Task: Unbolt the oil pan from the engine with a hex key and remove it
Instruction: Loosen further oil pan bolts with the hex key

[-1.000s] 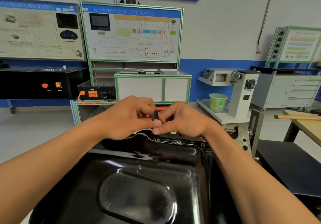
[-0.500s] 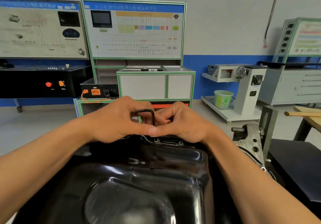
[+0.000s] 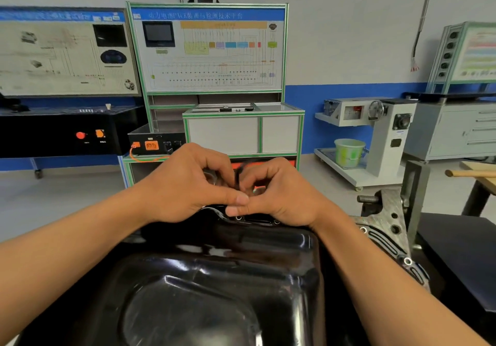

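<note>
Hands meet over the far rim of the oil pan [image 3: 214, 278]: our left hand [image 3: 185, 184] and right hand [image 3: 279, 192] are pressed together, thumbs touching. The curled fingers of both pinch a small black hex key [image 3: 237, 176] that stands roughly upright between them. The glossy black oil pan lies directly below us, seated on the engine [image 3: 383, 230], whose grey metal flange shows at the pan's right edge. Beyond the pan stands a green-framed training panel [image 3: 209, 50]; its blue header carries white Chinese characters too blurred for us to read. Right of the pan and farther back, a green bucket [image 3: 349, 152] sits on a white cart [image 3: 357, 178].
</note>
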A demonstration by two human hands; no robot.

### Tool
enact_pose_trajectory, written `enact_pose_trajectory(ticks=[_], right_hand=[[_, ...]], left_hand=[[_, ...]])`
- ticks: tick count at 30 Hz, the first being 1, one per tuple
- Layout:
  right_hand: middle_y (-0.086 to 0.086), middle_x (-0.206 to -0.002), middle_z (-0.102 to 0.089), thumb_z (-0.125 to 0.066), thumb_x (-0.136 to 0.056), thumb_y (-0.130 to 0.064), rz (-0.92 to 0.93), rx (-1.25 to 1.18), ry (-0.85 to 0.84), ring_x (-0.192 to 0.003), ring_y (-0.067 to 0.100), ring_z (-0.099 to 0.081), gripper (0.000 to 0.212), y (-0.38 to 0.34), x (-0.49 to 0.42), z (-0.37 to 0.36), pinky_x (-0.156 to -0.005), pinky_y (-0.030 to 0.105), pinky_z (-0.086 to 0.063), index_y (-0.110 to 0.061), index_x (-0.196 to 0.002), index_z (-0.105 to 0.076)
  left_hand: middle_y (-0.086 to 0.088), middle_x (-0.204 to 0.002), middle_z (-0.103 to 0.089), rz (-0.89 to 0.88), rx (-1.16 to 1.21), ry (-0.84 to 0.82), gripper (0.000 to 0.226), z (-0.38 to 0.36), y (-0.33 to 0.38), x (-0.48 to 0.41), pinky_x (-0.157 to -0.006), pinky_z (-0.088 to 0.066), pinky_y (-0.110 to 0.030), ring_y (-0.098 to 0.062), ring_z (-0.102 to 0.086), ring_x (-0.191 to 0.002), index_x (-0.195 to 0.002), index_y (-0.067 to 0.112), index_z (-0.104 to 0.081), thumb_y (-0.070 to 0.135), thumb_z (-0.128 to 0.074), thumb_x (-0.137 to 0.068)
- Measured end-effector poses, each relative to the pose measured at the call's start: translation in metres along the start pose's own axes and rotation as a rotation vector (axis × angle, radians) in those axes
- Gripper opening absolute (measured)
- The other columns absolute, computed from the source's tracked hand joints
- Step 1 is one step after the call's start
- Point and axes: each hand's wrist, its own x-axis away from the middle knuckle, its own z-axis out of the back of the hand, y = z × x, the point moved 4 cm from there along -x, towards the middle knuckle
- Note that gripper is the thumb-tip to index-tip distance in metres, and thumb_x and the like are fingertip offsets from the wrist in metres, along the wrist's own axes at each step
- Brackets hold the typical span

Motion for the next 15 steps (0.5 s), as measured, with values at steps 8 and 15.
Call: enact_pose_trajectory(ticks=[8, 15], right_hand=[[0.017, -0.091, -0.075, -0.081, -0.081, -0.012, -0.044, 0.022, 0.004, -0.088, 0.029, -0.067, 0.006, 0.0021, 0.0040, 0.0028, -0.095, 0.049, -0.051, -0.008, -0.084, -0.079], [-0.007, -0.087, -0.076, -0.081, -0.081, -0.015, -0.096, 0.042, -0.049, -0.085, 0.009, -0.068, 0.013, 0.0018, 0.0070, 0.0055, -0.090, 0.031, -0.049, -0.016, -0.094, -0.081]], left_hand=[[0.002, -0.084, -0.072, -0.006, -0.003, -0.152, 0.022, 0.0005, 0.0018, 0.0008, -0.077, -0.053, -0.020, -0.012, -0.067, -0.078, -0.092, 0.024, -0.078, 0.027, -0.085, -0.071], [-0.005, -0.089, -0.072, -0.021, -0.015, -0.092, 0.018, 0.0053, -0.0016, 0.0036, -0.082, -0.055, -0.036, -0.021, -0.068, -0.085, -0.092, 0.021, -0.082, 0.025, -0.077, -0.076]])
